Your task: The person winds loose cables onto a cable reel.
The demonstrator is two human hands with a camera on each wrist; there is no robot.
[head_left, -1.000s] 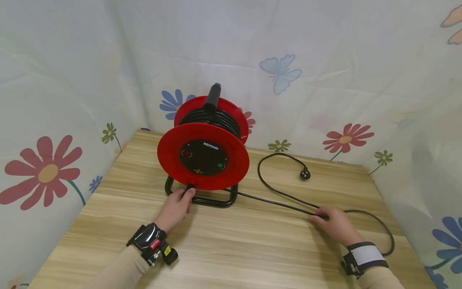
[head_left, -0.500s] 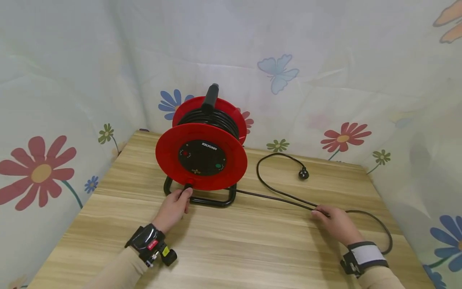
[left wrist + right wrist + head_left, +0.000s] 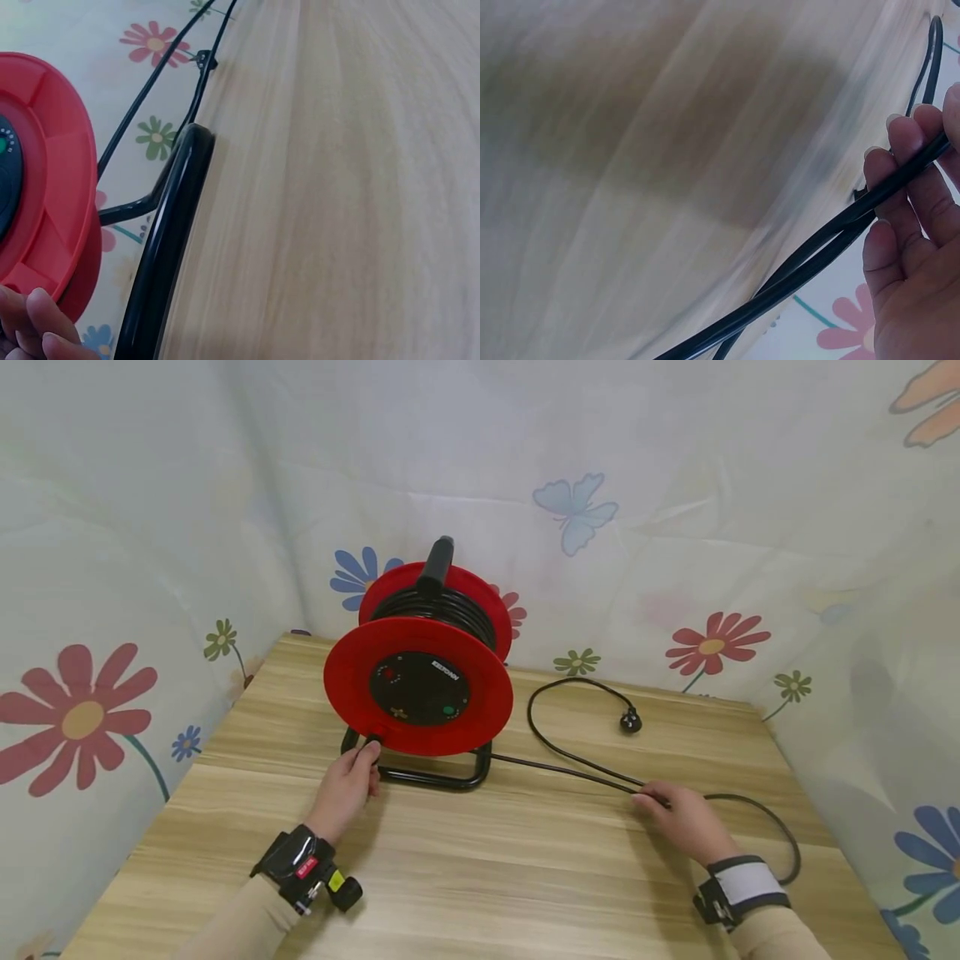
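Note:
In the head view a red cable reel (image 3: 483,697) wound with black cable stands on a black tube frame (image 3: 442,781). My left hand (image 3: 341,793) grips a small black knob (image 3: 372,740) low on the reel's front disc; the fingers hide most of it. To the right, my right hand (image 3: 690,820) holds the loose black cable (image 3: 551,767) that runs out from under the reel. The right wrist view has the cable (image 3: 817,251) lying across the curled fingers, with the thumb tip at the edge. Beyond that hand, the cable loops back to a black plug (image 3: 631,721).
A wood-grain table (image 3: 480,893) carries everything. Behind and at both sides hangs a pale sheet (image 3: 675,527) printed with flowers and butterflies. The reel's black carrying handle (image 3: 436,567) rises above its top.
The reel's front disc has turned a little clockwise, its label tilting further. My left hand has moved left with the knob. My right hand has shifted slightly left with the cable.

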